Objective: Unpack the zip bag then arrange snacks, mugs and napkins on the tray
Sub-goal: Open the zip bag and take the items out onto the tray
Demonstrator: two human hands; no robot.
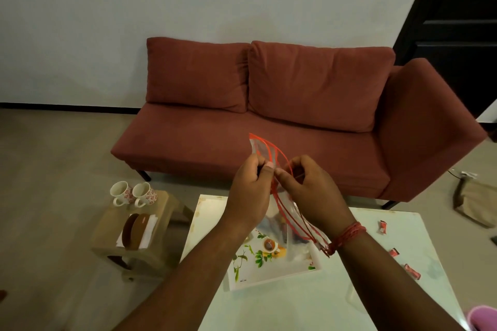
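Note:
A clear zip bag [289,219] with a red zip strip hangs above the white floral tray [262,273]. My left hand [250,188] and my right hand [312,188] each pinch one side of its mouth, and the red strips bow apart. Dark and coloured items show inside the bag's lower part. Two white mugs [133,193] with red flower print stand on a small brown stool [113,246] to the left. White napkins [149,228] lie on that stool under two brown round coasters [134,231]. Small red snack packets [411,271] are scattered on the white table [336,301] at the right.
A red sofa [269,126] stands behind the table against the wall. A brown paper bag [476,201] sits on the floor at the far right. A pink object [484,317] shows at the bottom right corner. A dark door [462,21] is at the upper right.

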